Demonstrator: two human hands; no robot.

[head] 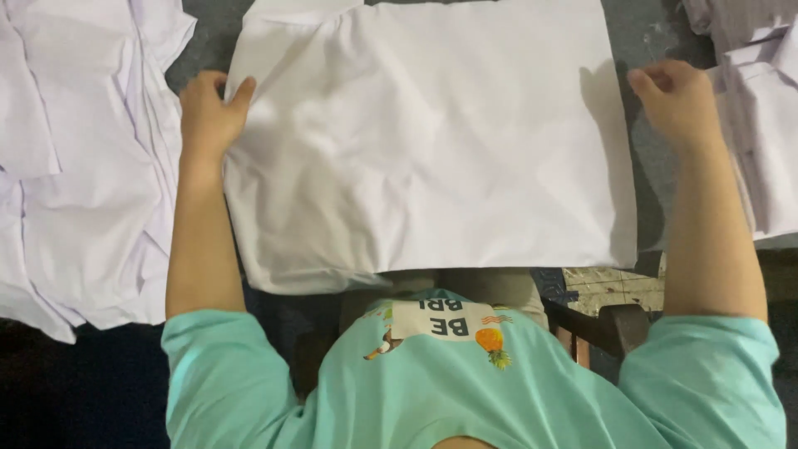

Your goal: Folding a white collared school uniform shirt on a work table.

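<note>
A white garment [432,141] lies folded flat into a rough rectangle on the dark grey table [648,175] in front of me. My left hand [209,112] pinches its left edge, thumb resting on top of the cloth. On the other side, my right hand [677,100] hovers just past the garment's right edge with its fingers curled in; whether it holds any cloth I cannot tell. I wear a light green short-sleeved shirt with a printed patch on the chest.
A pile of crumpled white garments [79,158] covers the table's left side. More white clothing [761,116] is stacked at the right edge. Below the table I see a wooden chair arm [611,324] and a patterned floor.
</note>
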